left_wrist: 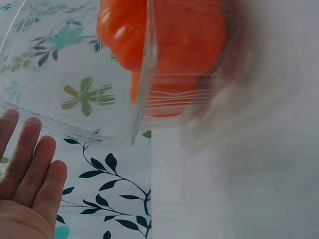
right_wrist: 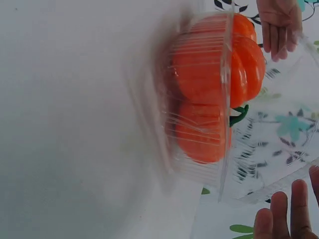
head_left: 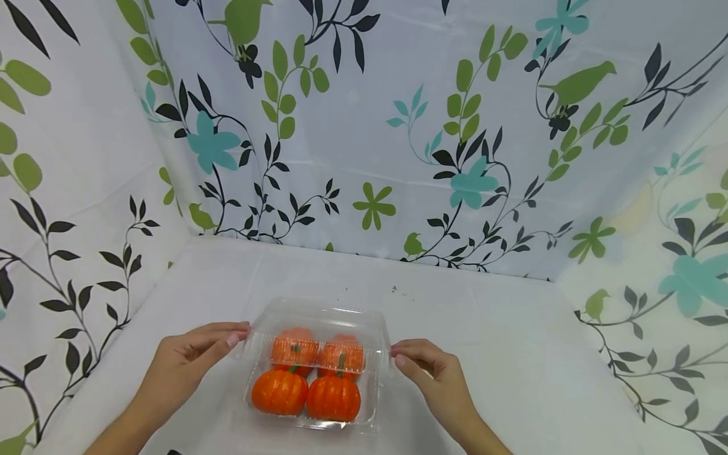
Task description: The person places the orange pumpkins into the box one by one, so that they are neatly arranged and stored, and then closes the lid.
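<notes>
A clear plastic clamshell box (head_left: 370, 411) stands on the table with its hinged lid (head_left: 341, 314) raised and tilted over the back half. Several small orange pumpkins (head_left: 279, 392) with green stems sit inside; the back ones show through the lid. My left hand (head_left: 190, 360) is at the lid's left edge, its fingers extended, and in the left wrist view the fingertips (left_wrist: 33, 121) meet the plastic. On the other side my right hand (head_left: 435, 373) has its fingertips at the lid's right edge; the right wrist view shows these fingers (right_wrist: 280, 214) nearly straight beside the lid.
A white cover (head_left: 483, 328) lies over the table. Leaf-and-bird patterned cloth (head_left: 364, 126) hangs behind and at both sides. Small dark specks (head_left: 395, 289) lie behind the box, and a small dark object (head_left: 174, 452) shows at the bottom edge.
</notes>
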`<action>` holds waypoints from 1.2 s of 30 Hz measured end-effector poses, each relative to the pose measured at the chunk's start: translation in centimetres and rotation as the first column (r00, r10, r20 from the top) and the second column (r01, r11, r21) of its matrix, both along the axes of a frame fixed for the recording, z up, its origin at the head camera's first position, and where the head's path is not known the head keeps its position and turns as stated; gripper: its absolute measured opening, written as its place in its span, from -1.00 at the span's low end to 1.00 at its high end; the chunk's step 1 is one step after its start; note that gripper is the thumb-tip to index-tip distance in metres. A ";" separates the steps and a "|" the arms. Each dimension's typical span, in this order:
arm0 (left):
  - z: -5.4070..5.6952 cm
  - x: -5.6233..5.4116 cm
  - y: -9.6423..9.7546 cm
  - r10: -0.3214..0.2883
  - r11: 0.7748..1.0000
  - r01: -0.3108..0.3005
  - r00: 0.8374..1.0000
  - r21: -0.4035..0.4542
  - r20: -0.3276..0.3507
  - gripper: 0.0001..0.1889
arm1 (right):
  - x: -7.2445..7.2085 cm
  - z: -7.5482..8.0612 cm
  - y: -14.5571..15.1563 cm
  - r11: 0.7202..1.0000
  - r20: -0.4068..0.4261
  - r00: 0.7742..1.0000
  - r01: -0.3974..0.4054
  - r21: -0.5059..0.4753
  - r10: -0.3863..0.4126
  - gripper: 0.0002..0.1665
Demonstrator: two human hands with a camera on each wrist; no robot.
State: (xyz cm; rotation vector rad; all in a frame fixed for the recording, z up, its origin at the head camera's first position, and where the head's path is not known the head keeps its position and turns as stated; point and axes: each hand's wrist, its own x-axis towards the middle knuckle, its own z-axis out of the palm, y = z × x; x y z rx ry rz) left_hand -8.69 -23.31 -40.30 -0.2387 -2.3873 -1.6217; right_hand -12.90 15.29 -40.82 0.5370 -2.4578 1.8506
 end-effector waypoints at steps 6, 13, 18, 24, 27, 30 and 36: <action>-1.5 1.8 0.6 0.098 0.993 -0.093 0.993 -0.070 0.067 -0.80 | 1.5 -1.3 0.0 0.996 0.126 0.992 0.019 0.091 -0.031 -0.73; -3.1 2.7 1.2 0.105 0.994 -0.112 0.957 0.011 0.269 -0.52 | 2.4 -2.3 0.1 0.991 0.245 0.969 -0.035 0.131 0.002 -0.46; -3.8 2.8 1.1 0.035 0.999 -0.045 0.905 0.012 0.424 -0.37 | 2.5 -2.7 0.1 0.985 0.328 0.944 -0.083 0.150 0.030 -0.35; -4.6 2.5 0.5 -0.061 0.998 0.063 0.854 0.013 0.517 -0.40 | 2.6 -3.6 0.0 0.973 0.379 0.920 -0.170 0.157 0.099 -0.38; -4.9 2.6 0.4 -0.105 0.994 0.092 0.840 0.052 0.532 -0.40 | 2.6 -4.0 0.1 0.966 0.397 0.907 -0.212 0.146 0.139 -0.48; -5.2 2.7 0.0 -0.190 0.980 0.135 0.838 0.143 0.512 -0.42 | 2.6 -4.3 0.0 0.960 0.438 0.885 -0.243 0.141 0.160 -0.66; -5.7 2.9 -0.2 -0.295 0.935 0.157 0.842 0.319 0.451 -0.47 | 2.4 -4.9 -0.2 0.951 0.480 0.844 -0.302 0.060 0.238 -0.64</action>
